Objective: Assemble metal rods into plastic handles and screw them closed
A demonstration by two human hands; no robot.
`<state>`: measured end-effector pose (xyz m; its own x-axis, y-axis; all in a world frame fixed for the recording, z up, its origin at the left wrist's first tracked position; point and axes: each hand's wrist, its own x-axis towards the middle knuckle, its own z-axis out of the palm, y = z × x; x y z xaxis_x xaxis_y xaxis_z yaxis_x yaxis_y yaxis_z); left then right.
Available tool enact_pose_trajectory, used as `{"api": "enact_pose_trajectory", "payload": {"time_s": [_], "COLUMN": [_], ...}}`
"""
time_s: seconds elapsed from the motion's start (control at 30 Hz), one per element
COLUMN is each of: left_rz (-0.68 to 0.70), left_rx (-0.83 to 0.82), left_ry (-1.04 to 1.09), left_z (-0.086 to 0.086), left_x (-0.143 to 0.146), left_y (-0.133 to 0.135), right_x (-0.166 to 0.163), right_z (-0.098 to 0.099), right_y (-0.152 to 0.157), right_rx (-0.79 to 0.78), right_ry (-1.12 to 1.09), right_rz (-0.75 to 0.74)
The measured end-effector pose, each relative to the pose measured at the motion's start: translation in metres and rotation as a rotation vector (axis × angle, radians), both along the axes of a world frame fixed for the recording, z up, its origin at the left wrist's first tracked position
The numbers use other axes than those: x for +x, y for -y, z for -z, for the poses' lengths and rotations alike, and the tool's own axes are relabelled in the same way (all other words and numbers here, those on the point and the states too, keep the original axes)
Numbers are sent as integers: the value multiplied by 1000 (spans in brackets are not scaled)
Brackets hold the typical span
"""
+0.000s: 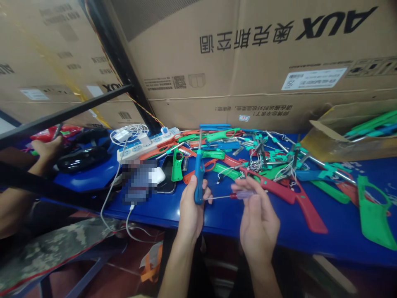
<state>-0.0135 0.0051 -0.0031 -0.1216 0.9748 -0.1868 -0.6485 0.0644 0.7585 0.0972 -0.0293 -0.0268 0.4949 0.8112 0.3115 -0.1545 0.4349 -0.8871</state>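
A blue long-necked lighter (199, 182) stands upright in my left hand (190, 211), its metal tube pointing away from me. My fingers wrap round its handle. My right hand (259, 213) grips a screwdriver (240, 195) by its clear purplish handle with a red collar. The thin shaft runs left, and its tip is at the lower end of the blue handle. Close by lie a green handle shell (178, 164), red handle shells (273, 187) and a heap of metal tubes, wires and teal parts (263, 149) on the blue table (217, 215).
A white power strip (147, 145) with coiled cable, a black phone (168, 174) and a blurred-out device lie to the left. An open carton (331, 136) of parts stands right. Behind a black metal frame, another person's hand (46, 147) holds something. Large cartons (235, 82) back the table.
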Motion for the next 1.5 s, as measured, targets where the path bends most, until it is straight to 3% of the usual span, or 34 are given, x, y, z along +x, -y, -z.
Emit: {"api": "enact_pose_trajectory", "payload": {"time_s": [0.1,0.27,0.47,0.63,0.83,1.03,1.23,1.4,1.5], "left_rz": [-6,-12,-23,-17,-31,-38,-32,-43,-46], "left_rx": [5,-4,-16,-20,-19,-32,-13,-29,-25], "left_ry": [9,38,71,65,82,73,43,59,56], "left_z": [-1,-2,-2,-1,-1,0,1,1,1], "left_x": [0,-1,-3,-3,-4,-3,-3,-4,-4], "left_y": [0,1,-1,-1,-1,-1,-2,-2,-2], "right_x": [0,1,1,3,4,4,2,5,6], "right_z": [-1,-2,-5,-2,-4,-3,-1,-1,-4], "right_y": [1,0,1,2,3,1,3,3,3], "right_rx": [1,-44,-43,-52,-44,-27,-83,-138,-153], "right_ry": [19,122,65,131,111,134,86,152,230], "right_rz": [-47,103,-79,68,-159,-5,-124,65,88]}}
